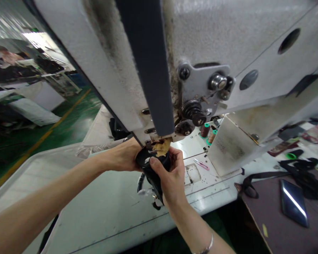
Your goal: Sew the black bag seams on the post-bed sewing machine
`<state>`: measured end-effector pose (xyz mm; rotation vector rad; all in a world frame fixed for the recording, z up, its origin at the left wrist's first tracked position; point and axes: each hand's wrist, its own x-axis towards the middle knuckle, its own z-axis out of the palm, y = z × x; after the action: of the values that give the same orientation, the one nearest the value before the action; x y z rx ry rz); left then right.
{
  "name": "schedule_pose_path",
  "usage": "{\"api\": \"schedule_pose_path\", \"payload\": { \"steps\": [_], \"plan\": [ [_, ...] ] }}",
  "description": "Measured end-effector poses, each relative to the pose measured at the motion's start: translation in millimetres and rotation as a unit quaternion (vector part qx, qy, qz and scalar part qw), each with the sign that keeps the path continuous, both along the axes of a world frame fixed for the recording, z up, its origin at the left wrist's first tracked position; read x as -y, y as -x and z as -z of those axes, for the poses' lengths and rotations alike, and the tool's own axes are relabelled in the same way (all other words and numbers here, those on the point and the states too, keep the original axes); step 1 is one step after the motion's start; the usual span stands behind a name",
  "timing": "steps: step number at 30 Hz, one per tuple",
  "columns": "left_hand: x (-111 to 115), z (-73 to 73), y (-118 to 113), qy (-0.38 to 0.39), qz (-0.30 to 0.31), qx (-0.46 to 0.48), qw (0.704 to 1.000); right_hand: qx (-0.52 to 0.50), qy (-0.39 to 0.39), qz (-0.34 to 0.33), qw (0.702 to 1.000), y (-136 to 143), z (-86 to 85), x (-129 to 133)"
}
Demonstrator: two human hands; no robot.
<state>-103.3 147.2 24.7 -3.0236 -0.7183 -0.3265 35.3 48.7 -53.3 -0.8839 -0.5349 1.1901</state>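
Note:
Under the head of a large industrial sewing machine (159, 88) I hold a black piece of material (154, 173), perhaps a bag or leather part. My right hand (173, 174) grips its near right side, thumb pressed on top. My left hand (127, 154) reaches round its far left side; those fingertips are hidden behind the piece and the machine. Ragged tan material (162, 146) shows between the machine's lower end and the black piece. The needle area is mostly hidden.
Thread spools (205, 130) and pink thread snips (201, 164) are on the machine bed to the right. A dark phone (294, 202) and black straps (302, 171) lie on a brown side table. Another person (7, 56) sits far left, beyond a green floor.

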Motion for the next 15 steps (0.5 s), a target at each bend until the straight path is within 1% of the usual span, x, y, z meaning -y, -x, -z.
{"api": "schedule_pose_path", "payload": {
  "steps": [1,3,7,10,13,15],
  "plan": [
    [-2.5,2.0,0.1,0.012,0.012,-0.016,1.000,-0.007,-0.004,-0.005,1.000,-1.4,0.8,0.3],
    [-4.8,3.6,1.6,0.023,0.015,-0.028,0.999,-0.019,-0.014,-0.020,1.000,-4.5,1.0,0.4],
    [-3.6,1.5,4.3,0.038,0.012,-0.039,0.998,-0.039,-0.036,-0.059,0.997,-12.6,-1.7,-2.5],
    [-1.0,0.1,4.2,0.043,0.008,-0.043,0.998,-0.041,-0.037,-0.083,0.995,-19.7,-4.4,-4.7],
    [4.6,-0.2,2.8,0.034,-0.008,-0.037,0.999,-0.044,-0.028,-0.106,0.993,-26.6,-6.7,-6.3],
    [10.5,-0.4,1.4,0.015,-0.036,-0.016,0.999,-0.051,-0.027,-0.129,0.990,-31.1,-7.1,-8.1]
  ]
}}
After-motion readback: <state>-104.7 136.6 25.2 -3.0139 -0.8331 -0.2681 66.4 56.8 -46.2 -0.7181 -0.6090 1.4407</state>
